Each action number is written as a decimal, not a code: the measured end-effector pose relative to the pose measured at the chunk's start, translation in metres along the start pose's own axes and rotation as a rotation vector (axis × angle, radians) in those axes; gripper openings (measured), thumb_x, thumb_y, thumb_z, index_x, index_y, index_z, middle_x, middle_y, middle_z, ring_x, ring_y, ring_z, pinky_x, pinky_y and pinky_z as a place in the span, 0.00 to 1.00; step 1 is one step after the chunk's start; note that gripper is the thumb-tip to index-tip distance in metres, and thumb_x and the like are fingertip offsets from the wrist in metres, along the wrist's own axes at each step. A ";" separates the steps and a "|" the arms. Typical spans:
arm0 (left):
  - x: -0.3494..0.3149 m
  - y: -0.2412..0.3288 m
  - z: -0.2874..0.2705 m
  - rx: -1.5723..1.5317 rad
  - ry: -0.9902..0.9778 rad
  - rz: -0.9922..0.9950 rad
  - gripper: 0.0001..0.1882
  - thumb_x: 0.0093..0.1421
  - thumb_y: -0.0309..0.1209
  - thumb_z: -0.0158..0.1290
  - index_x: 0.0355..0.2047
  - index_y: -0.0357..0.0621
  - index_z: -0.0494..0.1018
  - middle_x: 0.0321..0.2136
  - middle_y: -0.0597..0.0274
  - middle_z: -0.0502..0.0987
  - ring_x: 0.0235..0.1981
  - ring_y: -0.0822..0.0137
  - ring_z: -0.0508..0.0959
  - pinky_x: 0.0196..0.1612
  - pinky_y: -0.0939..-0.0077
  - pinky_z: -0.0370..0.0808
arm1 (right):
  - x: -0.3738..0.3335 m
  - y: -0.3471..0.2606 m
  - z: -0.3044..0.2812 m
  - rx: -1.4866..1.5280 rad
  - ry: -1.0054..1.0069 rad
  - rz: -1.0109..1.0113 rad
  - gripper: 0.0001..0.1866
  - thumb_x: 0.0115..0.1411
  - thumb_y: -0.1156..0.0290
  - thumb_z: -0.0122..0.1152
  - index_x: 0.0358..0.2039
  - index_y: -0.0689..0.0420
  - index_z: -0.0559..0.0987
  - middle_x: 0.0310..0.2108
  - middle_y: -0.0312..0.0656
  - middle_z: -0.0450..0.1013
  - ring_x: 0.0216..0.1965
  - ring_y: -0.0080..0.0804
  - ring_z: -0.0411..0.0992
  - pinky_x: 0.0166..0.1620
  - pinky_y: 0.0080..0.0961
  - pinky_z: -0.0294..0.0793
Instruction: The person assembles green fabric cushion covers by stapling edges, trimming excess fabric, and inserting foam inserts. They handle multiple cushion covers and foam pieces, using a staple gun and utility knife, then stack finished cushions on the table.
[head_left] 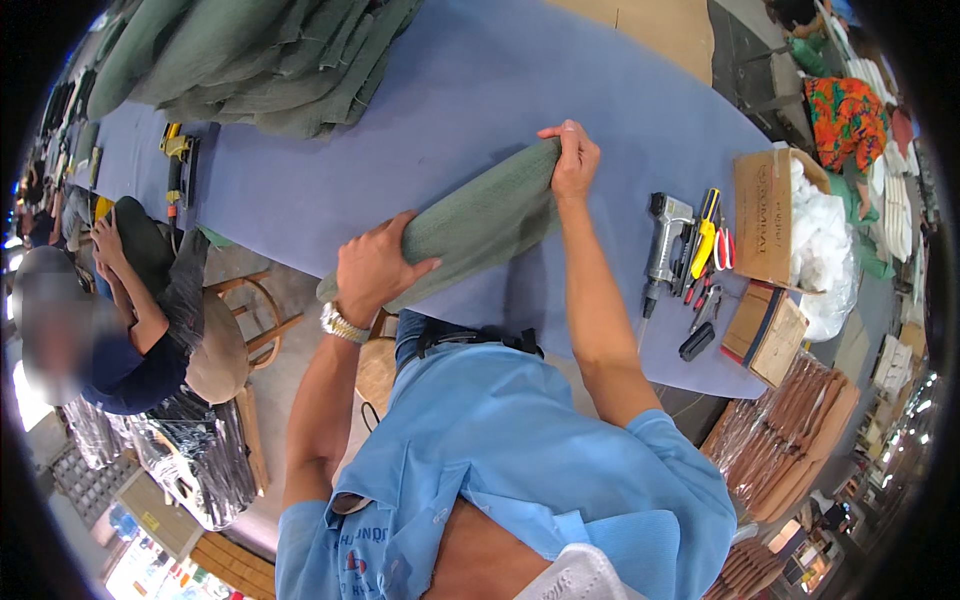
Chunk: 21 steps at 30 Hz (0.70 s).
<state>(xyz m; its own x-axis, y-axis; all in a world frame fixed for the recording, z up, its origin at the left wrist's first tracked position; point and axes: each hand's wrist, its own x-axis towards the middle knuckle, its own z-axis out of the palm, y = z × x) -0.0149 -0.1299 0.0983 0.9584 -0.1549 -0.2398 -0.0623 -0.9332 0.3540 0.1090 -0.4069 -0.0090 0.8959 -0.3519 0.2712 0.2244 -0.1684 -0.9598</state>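
A long, green cloth-covered piece (482, 218), curved like a padded panel, is held slantwise above the near part of the blue-topped table (440, 110). My left hand (376, 262), with a metal watch on its wrist, grips its lower left part, thumb on top and fingers over the far edge. At the upper right end, my right hand (574, 162) is closed around the corner. The underside of the piece is hidden. Beyond it, at the far left, lies a large pile of similar green pieces (270, 65).
On the right lie a staple gun (668, 235), a yellow cutter (705, 240), pliers (706, 305) and a cardboard box (765, 215) with white stuffing. Another stapler (176, 160) lies far left. A co-worker (125, 310) sits at left near a wooden chair (262, 315). Wrapped brown panels (785, 430) stand at right.
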 end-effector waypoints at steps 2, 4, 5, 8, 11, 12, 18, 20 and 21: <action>0.021 0.025 0.002 0.042 -0.010 0.028 0.38 0.48 0.56 0.69 0.56 0.53 0.77 0.39 0.56 0.86 0.38 0.51 0.86 0.40 0.56 0.81 | -0.003 0.001 0.003 0.097 0.036 -0.025 0.22 0.69 0.68 0.47 0.24 0.66 0.81 0.22 0.36 0.70 0.25 0.24 0.63 0.32 0.28 0.61; 0.041 0.053 0.006 0.067 -0.023 0.048 0.37 0.49 0.54 0.69 0.55 0.50 0.76 0.39 0.55 0.85 0.38 0.50 0.86 0.39 0.54 0.81 | -0.004 0.001 0.002 0.138 0.068 -0.028 0.21 0.69 0.69 0.47 0.24 0.66 0.81 0.22 0.36 0.69 0.26 0.25 0.63 0.32 0.28 0.62; 0.049 0.066 0.008 0.077 -0.026 0.053 0.36 0.49 0.54 0.69 0.55 0.49 0.76 0.39 0.54 0.85 0.37 0.50 0.86 0.39 0.54 0.81 | -0.006 0.000 0.002 0.133 0.068 -0.017 0.21 0.69 0.69 0.47 0.23 0.66 0.81 0.22 0.37 0.70 0.26 0.25 0.64 0.32 0.28 0.62; 0.074 0.097 0.012 0.079 -0.095 0.052 0.34 0.50 0.50 0.70 0.52 0.43 0.75 0.37 0.51 0.85 0.37 0.49 0.86 0.38 0.54 0.82 | -0.011 0.003 0.000 0.092 0.099 -0.048 0.21 0.68 0.70 0.46 0.22 0.66 0.80 0.23 0.39 0.71 0.27 0.27 0.65 0.33 0.29 0.63; 0.093 0.123 0.021 0.094 -0.070 0.069 0.34 0.50 0.47 0.71 0.49 0.38 0.74 0.37 0.48 0.84 0.36 0.49 0.86 0.38 0.56 0.83 | -0.013 0.009 0.003 0.133 0.119 0.016 0.20 0.67 0.70 0.46 0.21 0.65 0.79 0.23 0.40 0.72 0.28 0.29 0.68 0.34 0.29 0.65; 0.094 0.127 0.027 0.093 -0.022 0.096 0.35 0.49 0.46 0.71 0.50 0.37 0.73 0.37 0.49 0.84 0.36 0.49 0.86 0.37 0.57 0.83 | -0.013 0.013 -0.002 0.150 0.120 0.056 0.20 0.66 0.70 0.46 0.21 0.65 0.79 0.24 0.40 0.73 0.29 0.30 0.68 0.34 0.29 0.66; 0.073 0.126 0.050 0.050 0.211 0.255 0.40 0.50 0.43 0.70 0.58 0.33 0.69 0.44 0.49 0.82 0.40 0.55 0.85 0.43 0.62 0.82 | -0.012 0.024 -0.019 0.172 0.021 0.092 0.17 0.66 0.72 0.47 0.24 0.64 0.80 0.27 0.41 0.77 0.32 0.28 0.73 0.39 0.26 0.70; 0.058 0.116 0.052 -0.015 0.333 0.350 0.41 0.51 0.42 0.69 0.60 0.33 0.68 0.46 0.48 0.81 0.44 0.56 0.83 0.47 0.63 0.81 | -0.013 0.026 -0.028 0.130 -0.029 0.068 0.17 0.66 0.71 0.48 0.24 0.63 0.80 0.28 0.42 0.78 0.33 0.28 0.74 0.40 0.26 0.71; 0.044 0.111 0.047 -0.060 0.305 0.333 0.40 0.51 0.41 0.69 0.61 0.37 0.69 0.52 0.50 0.79 0.49 0.56 0.81 0.53 0.63 0.78 | -0.012 0.028 -0.030 0.116 -0.056 0.051 0.17 0.66 0.71 0.48 0.24 0.63 0.80 0.29 0.42 0.79 0.34 0.28 0.74 0.41 0.26 0.72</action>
<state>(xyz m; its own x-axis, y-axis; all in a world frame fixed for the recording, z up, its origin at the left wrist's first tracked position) 0.0077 -0.2555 0.0843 0.9276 -0.3326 0.1699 -0.3735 -0.8270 0.4203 0.0926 -0.4354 -0.0366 0.9266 -0.3049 0.2202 0.2175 -0.0431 -0.9751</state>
